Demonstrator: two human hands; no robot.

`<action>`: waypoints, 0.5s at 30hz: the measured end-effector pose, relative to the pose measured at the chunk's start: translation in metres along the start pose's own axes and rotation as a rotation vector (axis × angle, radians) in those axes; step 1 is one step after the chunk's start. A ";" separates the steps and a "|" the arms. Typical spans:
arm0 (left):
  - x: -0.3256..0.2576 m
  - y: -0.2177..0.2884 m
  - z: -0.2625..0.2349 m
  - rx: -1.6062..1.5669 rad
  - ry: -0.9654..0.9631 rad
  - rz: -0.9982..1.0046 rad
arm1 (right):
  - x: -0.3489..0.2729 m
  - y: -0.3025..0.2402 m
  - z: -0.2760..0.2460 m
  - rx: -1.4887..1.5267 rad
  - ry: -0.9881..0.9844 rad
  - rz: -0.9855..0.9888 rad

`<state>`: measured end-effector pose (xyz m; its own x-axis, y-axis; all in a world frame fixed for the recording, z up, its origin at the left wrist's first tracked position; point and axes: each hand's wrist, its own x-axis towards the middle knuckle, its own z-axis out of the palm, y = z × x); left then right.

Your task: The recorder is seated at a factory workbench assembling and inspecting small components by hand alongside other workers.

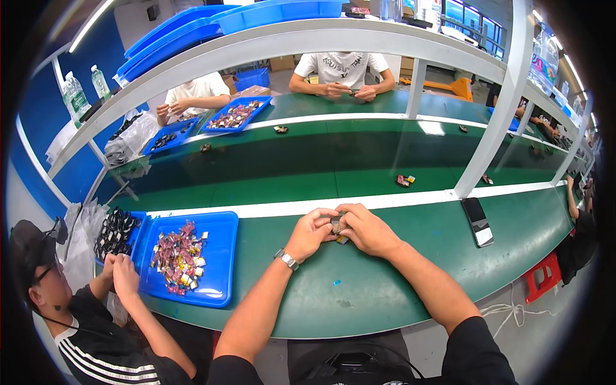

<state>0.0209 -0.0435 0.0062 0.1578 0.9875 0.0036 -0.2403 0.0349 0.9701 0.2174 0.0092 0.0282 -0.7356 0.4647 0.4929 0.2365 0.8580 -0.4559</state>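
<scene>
My left hand and my right hand meet over the green worktable, both with fingers pinched on one small dark part with a tan face. My fingers cover much of it, so its exact kind cannot be told. A bit of yellow shows just beneath, partly hidden by my right hand. Nearer to me, a tiny blue piece lies on the table. To the left of my hands stands a blue tray with a heap of small pink, yellow and silver pieces.
A phone lies at the right. Beyond a white rail, a conveyor belt carries small parts. A metal shelf frame rises ahead. A co-worker sits at my left by black parts; others work opposite.
</scene>
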 end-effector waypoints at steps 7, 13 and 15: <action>0.001 -0.001 -0.001 0.007 -0.002 -0.003 | 0.000 0.002 0.001 -0.111 0.039 -0.062; 0.007 0.003 -0.004 -0.030 -0.038 0.007 | 0.000 0.005 0.002 0.025 0.079 0.074; 0.005 0.001 -0.007 -0.068 -0.083 0.025 | -0.001 0.004 0.007 0.064 0.115 0.129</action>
<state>0.0149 -0.0373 0.0060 0.2293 0.9720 0.0507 -0.3092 0.0234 0.9507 0.2146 0.0111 0.0208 -0.6236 0.5952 0.5068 0.2810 0.7756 -0.5652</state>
